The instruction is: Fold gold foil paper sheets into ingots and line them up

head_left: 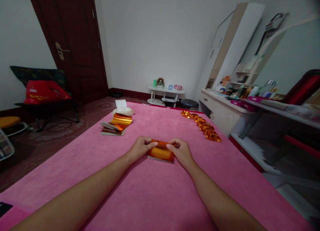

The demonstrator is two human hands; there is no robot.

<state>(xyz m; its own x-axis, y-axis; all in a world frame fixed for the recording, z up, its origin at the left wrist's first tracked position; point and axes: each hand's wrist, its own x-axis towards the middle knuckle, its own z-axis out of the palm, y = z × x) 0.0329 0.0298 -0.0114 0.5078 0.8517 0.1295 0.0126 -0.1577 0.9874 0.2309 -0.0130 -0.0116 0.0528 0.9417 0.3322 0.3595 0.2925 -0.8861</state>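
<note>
A shiny orange-gold foil sheet (162, 152) lies in front of me on the pink cloth (155, 197), its far edge curled over. My left hand (143, 147) pinches its left end between thumb and fingers. At the right end, my right hand (180, 148) grips it the same way. Farther off on the left is a stack of gold foil sheets (122, 123) with pale backing. Several folded gold foil pieces (205, 127) form a curved row at the right. Behind the stack sits a pale round item (124, 111) beside a white card (121, 104).
A chair with a red bag (46, 92) stands at the left by a dark red door (72, 41). A low white table (165, 90) is by the far wall. To the right are a cluttered dresser (222, 106) and a shelf (287, 111).
</note>
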